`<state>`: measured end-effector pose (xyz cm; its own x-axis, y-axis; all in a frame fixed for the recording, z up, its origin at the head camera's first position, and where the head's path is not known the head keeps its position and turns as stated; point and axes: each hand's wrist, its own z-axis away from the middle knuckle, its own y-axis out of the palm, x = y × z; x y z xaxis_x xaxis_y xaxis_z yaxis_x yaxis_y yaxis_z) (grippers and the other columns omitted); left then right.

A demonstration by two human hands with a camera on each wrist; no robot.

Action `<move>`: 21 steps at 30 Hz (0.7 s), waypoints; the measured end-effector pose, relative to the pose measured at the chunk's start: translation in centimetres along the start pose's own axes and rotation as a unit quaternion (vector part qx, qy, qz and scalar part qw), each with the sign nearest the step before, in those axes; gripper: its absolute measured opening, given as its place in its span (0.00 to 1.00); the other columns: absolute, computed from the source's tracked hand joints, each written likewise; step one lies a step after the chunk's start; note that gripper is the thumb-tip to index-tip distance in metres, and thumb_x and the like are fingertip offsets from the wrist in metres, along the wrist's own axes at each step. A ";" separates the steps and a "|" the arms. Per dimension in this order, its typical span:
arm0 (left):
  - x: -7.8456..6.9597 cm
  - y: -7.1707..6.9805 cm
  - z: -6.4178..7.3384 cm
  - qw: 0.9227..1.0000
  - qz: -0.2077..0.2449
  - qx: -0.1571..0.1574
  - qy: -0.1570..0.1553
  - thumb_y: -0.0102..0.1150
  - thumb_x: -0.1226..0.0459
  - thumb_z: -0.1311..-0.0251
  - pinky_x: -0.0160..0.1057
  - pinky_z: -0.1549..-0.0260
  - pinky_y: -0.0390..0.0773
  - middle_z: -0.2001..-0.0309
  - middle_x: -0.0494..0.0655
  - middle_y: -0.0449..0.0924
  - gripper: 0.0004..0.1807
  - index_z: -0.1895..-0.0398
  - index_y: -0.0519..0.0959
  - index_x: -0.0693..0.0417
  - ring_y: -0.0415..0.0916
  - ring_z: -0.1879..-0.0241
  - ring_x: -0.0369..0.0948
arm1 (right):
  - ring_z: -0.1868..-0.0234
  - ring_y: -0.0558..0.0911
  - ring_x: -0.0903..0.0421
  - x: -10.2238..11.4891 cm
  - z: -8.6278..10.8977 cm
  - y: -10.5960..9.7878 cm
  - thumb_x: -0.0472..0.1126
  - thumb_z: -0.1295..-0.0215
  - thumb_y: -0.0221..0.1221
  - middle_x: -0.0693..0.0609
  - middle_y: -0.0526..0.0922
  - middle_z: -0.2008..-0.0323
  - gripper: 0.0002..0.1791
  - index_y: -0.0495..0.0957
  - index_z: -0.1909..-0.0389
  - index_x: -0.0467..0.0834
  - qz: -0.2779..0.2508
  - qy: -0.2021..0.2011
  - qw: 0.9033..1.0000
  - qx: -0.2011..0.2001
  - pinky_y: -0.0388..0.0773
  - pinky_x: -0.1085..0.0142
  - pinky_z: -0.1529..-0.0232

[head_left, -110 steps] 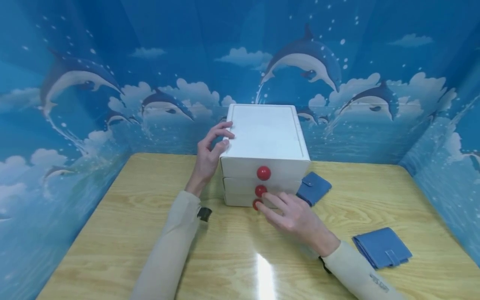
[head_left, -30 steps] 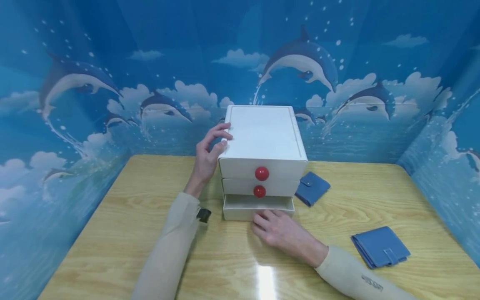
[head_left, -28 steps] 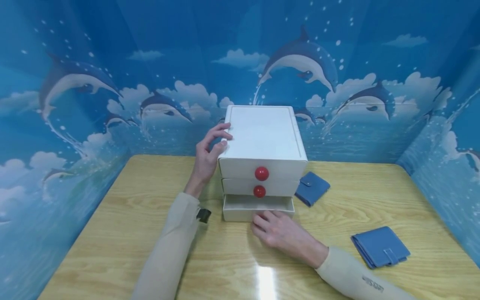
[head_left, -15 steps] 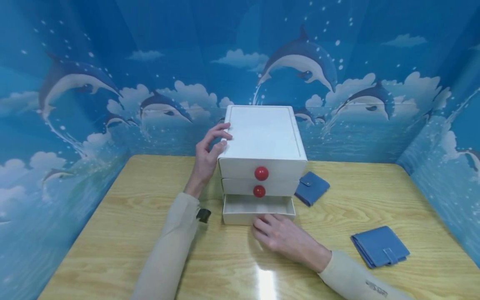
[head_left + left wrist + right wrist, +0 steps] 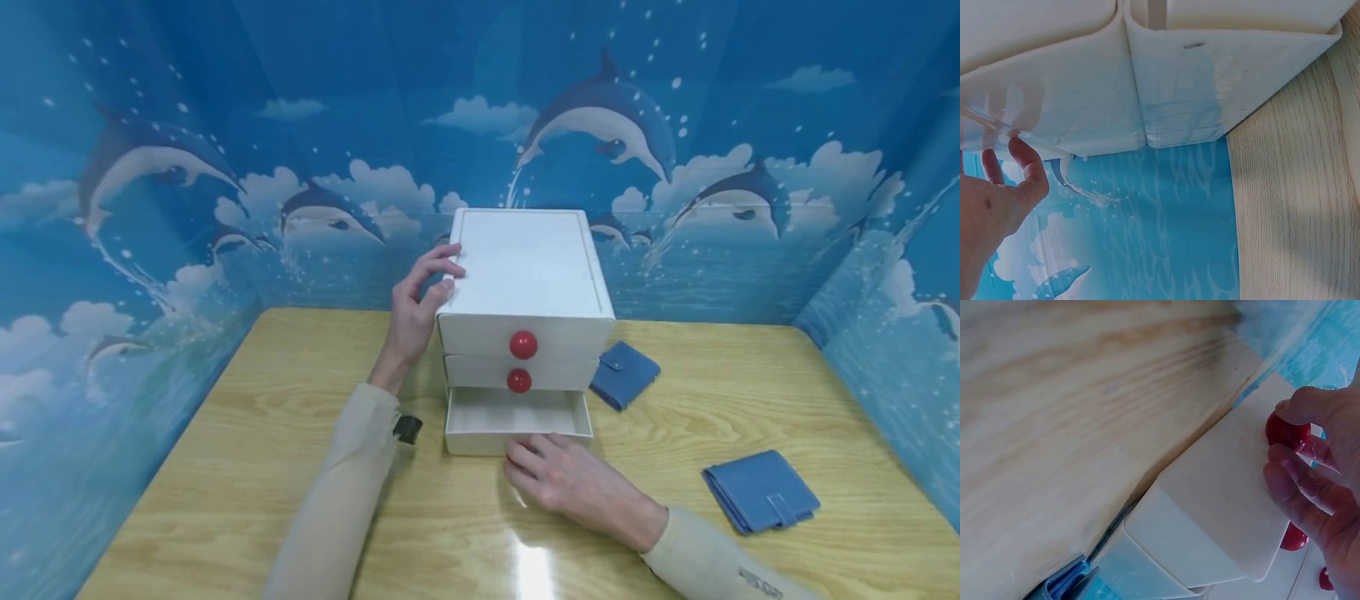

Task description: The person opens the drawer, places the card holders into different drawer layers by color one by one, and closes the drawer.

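A white three-drawer box (image 5: 528, 267) with round red knobs stands at the middle of the table. Its bottom drawer (image 5: 472, 443) is pulled partway out, and the part of its inside that shows holds nothing. My right hand (image 5: 573, 483) pinches that drawer's red knob (image 5: 1286, 432) between thumb and fingers, as the right wrist view shows; in the head view the knob is hidden behind the hand. My left hand (image 5: 417, 304) rests on the box's left side, fingertips over the top edge. In the left wrist view its fingers (image 5: 1029, 164) touch the side wall.
A blue wallet (image 5: 625, 377) lies just right of the box, flap with a snap upward. Farther right and nearer lies a second blue wallet (image 5: 761, 492) with a strap. Dolphin-printed walls (image 5: 360, 108) enclose the wooden table (image 5: 285, 433) at the back and sides.
The right hand has moved from reaching at the lower knobs to gripping the bottom one, and the bottom drawer has slid out toward me. The left hand has stayed in place.
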<state>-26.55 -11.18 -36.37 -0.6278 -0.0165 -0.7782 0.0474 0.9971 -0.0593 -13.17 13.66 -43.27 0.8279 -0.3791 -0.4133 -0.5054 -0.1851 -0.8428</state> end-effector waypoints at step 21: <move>-0.1 0.0 0.1 1.000 -0.005 -0.001 -0.004 0.51 0.62 0.30 0.55 0.22 0.54 0.31 0.53 0.75 0.16 0.52 0.81 0.66 0.58 0.22 0.56 | 0.54 0.84 0.57 -0.8 1.8 -2.2 0.37 0.40 0.64 0.51 0.85 0.47 0.20 0.84 0.46 0.47 -0.090 0.069 0.993 -0.021 0.85 0.66 0.57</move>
<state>-26.46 -11.20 -36.37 -0.6213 -0.0277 -0.7831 0.0392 0.9970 -0.0665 -12.29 15.97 -41.69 0.8660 -0.4567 -0.2036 -0.3647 -0.2985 -0.8820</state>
